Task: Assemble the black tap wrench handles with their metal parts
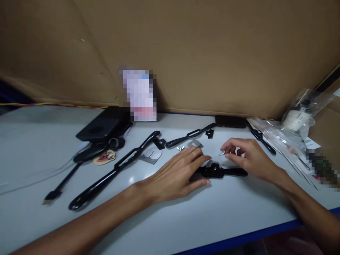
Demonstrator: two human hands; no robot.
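My left hand (180, 170) rests over the left part of a black spokeshave (214, 170), fingers on its far side and thumb on its near side. The spokeshave lies flat, with a small screw showing in its middle plate; its left handle is hidden under the hand. To its upper right, my right hand (245, 154) pinches a small silver thumbscrew (221, 153) between thumb and fingertips, apart from the spokeshave. Just beyond my left fingers lie another silver screw (181, 148) and a partly covered metal blade (195, 143).
Further spokeshave bodies lie left (117, 166), behind (192, 134) and right (261, 136). Loose black cap plates (209, 134) and a metal blade (151, 156) lie among them. A black box (99, 127), dark phone (230, 121) and plastic bags (296, 122) stand near the cardboard wall (202, 56).
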